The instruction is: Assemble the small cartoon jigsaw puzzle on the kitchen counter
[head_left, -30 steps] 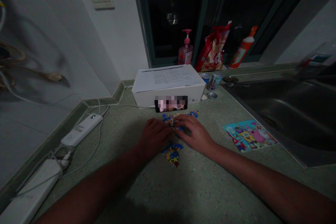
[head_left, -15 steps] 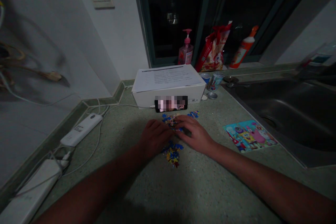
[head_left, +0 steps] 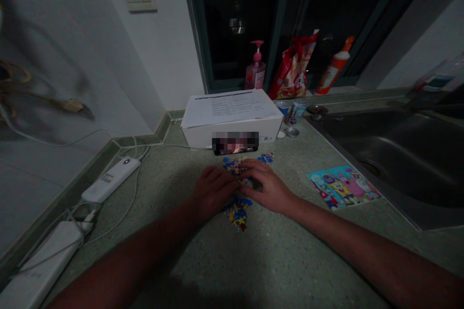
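Observation:
Jigsaw puzzle pieces, mostly blue and yellow, lie in a pile on the counter just below my hands. More pieces show beyond my fingers, and a small cluster sits to the right. My left hand is closed, fingers bent and pressed together at the left edge of the pieces; what they pinch is hidden. My right hand reaches in from the right, thumb and fingers apart over the pieces. Its fingertips come close to my left fingertips. A colourful cartoon picture card lies flat at the right.
A phone leans on a white box with paper on top. Cans stand beside it. A sink lies right. A white power bank, power strip and cables run along the left. Bottles stand by the window.
My right thumb and fingers have shifted slightly over the pieces. My left hand stays almost in place. The view has moved very slightly.

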The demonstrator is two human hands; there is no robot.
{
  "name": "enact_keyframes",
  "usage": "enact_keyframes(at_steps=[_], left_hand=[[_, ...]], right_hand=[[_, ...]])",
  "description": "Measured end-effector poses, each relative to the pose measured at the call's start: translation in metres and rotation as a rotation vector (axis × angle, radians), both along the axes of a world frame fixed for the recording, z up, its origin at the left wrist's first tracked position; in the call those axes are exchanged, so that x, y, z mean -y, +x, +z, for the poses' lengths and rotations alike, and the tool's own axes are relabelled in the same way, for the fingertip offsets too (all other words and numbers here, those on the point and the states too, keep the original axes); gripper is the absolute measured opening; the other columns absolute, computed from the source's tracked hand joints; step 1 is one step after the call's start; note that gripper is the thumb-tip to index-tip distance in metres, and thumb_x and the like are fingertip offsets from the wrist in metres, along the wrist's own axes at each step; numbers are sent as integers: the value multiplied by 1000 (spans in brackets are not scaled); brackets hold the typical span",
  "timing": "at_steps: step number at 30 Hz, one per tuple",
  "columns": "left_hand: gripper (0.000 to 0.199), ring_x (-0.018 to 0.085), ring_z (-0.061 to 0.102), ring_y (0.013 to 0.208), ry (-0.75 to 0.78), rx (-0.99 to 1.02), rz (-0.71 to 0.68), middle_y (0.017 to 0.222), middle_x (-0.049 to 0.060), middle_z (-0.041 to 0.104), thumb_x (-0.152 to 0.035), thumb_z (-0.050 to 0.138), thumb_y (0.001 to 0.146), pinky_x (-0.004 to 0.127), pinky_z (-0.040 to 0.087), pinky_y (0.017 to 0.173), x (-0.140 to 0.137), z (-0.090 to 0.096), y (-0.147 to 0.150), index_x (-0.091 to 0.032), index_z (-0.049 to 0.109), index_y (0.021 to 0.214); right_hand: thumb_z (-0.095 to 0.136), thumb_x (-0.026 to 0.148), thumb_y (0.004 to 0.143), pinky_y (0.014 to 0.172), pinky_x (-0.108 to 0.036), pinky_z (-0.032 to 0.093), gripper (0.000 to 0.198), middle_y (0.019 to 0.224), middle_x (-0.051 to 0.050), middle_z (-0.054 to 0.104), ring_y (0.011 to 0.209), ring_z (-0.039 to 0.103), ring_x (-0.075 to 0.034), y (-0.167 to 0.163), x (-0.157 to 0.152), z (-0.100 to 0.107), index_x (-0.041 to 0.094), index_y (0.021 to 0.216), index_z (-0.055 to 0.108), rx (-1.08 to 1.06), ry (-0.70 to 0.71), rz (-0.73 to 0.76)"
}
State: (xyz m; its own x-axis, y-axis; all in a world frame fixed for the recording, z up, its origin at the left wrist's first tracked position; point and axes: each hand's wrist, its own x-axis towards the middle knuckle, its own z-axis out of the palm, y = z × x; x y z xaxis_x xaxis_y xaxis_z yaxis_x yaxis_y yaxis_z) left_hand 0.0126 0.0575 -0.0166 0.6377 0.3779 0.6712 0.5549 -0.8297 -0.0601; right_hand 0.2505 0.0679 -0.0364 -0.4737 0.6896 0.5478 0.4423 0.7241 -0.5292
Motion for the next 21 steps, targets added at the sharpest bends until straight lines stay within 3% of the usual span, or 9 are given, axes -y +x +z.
enact_keyframes(at_steps=[21], left_hand=[[6, 19, 67, 85, -47, 61, -48, 96, 1, 79, -20, 67, 101, 38, 45, 86, -2, 0, 0, -24, 70, 104]], right_hand=[[74, 34, 97, 112, -60, 51, 27, 136, -10, 71, 135, 61, -30, 2, -2, -2, 27, 122, 70, -45, 2, 56]])
